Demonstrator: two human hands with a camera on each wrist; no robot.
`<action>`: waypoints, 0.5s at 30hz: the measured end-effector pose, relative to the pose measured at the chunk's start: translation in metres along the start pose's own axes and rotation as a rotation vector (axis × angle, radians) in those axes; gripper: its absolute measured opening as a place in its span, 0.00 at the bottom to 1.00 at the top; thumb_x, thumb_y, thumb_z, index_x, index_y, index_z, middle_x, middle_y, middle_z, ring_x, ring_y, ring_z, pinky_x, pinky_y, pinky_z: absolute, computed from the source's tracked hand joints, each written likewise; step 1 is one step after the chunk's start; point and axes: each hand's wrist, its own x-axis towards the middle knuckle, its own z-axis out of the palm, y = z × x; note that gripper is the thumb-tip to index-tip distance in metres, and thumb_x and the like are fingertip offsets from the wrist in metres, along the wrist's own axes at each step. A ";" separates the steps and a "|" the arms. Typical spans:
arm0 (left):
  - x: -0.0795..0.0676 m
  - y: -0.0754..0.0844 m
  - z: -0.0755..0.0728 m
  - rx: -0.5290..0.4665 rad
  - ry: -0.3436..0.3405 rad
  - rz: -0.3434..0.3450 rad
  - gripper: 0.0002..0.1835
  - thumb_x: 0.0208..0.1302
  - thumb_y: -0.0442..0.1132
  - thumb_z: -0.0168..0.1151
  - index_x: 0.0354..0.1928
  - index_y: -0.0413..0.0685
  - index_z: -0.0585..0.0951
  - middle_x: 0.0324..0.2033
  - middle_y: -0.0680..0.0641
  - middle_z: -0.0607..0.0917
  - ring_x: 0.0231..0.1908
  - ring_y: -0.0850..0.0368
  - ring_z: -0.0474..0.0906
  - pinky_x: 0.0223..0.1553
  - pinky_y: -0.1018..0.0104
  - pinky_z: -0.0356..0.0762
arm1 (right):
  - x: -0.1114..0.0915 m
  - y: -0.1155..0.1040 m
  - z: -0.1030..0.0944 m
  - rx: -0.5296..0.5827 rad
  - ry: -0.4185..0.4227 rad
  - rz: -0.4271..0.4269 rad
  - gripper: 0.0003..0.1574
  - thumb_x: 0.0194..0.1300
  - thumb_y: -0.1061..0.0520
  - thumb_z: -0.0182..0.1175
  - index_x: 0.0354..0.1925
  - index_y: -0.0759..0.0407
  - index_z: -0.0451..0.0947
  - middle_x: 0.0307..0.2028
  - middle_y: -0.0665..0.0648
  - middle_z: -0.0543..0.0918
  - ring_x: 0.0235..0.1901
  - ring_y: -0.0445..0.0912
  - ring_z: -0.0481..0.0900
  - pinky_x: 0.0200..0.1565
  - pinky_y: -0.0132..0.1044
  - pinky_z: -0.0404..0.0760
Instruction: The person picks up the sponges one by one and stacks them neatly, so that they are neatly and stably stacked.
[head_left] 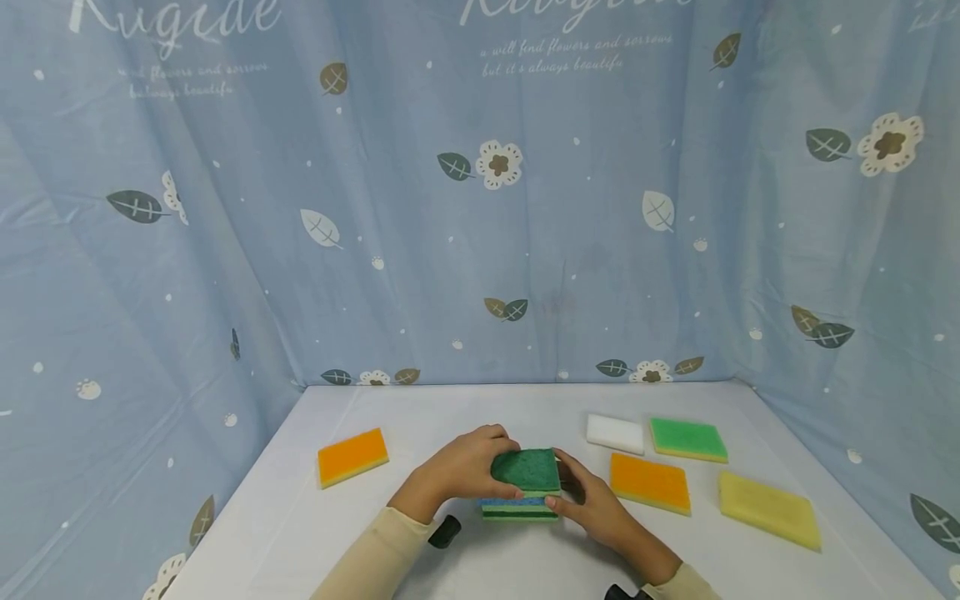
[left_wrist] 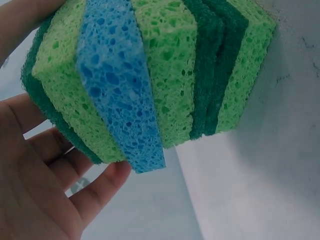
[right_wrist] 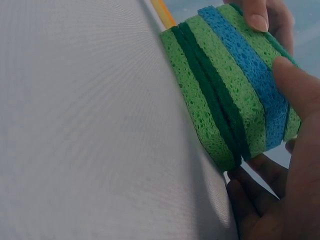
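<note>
A stack of sponges stands at the front middle of the table in the head view. On top lies a light green sponge (head_left: 528, 469) with its dark green scouring side up. Beneath it is a blue sponge (left_wrist: 120, 85), then two light green sponges (right_wrist: 220, 65) whose dark green sides face each other. My left hand (head_left: 472, 467) grips the top sponge from the left, thumb at the front and fingers behind. From the right, my right hand (head_left: 596, 504) holds the stack, its thumb at the front by the blue layer and its fingers round the back.
An orange sponge (head_left: 352, 457) lies at the left of the white table (head_left: 285, 533). At right lie a white sponge (head_left: 615, 433), a green sponge (head_left: 688, 438), another orange sponge (head_left: 649, 482) and a yellow sponge (head_left: 770, 508). A blue patterned curtain (head_left: 420, 275) hangs behind and along both sides.
</note>
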 end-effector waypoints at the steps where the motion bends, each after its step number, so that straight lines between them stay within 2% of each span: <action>1: 0.000 0.000 0.000 0.000 -0.001 0.002 0.36 0.50 0.70 0.67 0.56 0.56 0.81 0.45 0.62 0.76 0.41 0.69 0.71 0.45 0.71 0.74 | 0.000 0.000 0.000 -0.001 -0.001 0.002 0.46 0.67 0.50 0.63 0.74 0.59 0.52 0.59 0.58 0.75 0.58 0.52 0.73 0.61 0.51 0.69; 3: -0.001 -0.002 0.000 -0.002 -0.002 0.006 0.37 0.50 0.71 0.66 0.57 0.56 0.80 0.46 0.61 0.76 0.42 0.69 0.71 0.46 0.70 0.74 | 0.001 0.002 0.000 -0.004 -0.004 0.000 0.46 0.67 0.50 0.63 0.74 0.59 0.52 0.59 0.57 0.75 0.58 0.51 0.73 0.61 0.50 0.69; 6: -0.004 -0.004 -0.002 0.012 -0.004 0.007 0.40 0.49 0.72 0.66 0.59 0.55 0.79 0.48 0.60 0.76 0.44 0.68 0.72 0.48 0.70 0.74 | 0.003 0.018 0.003 -0.013 0.004 -0.007 0.46 0.68 0.48 0.62 0.75 0.56 0.52 0.59 0.55 0.75 0.57 0.49 0.74 0.60 0.46 0.70; 15: -0.018 -0.013 -0.007 0.032 -0.024 -0.017 0.42 0.47 0.70 0.68 0.62 0.55 0.76 0.52 0.58 0.75 0.48 0.65 0.72 0.51 0.65 0.75 | 0.003 0.016 0.002 -0.026 0.026 0.008 0.46 0.66 0.46 0.63 0.74 0.56 0.54 0.58 0.54 0.76 0.57 0.49 0.74 0.60 0.45 0.70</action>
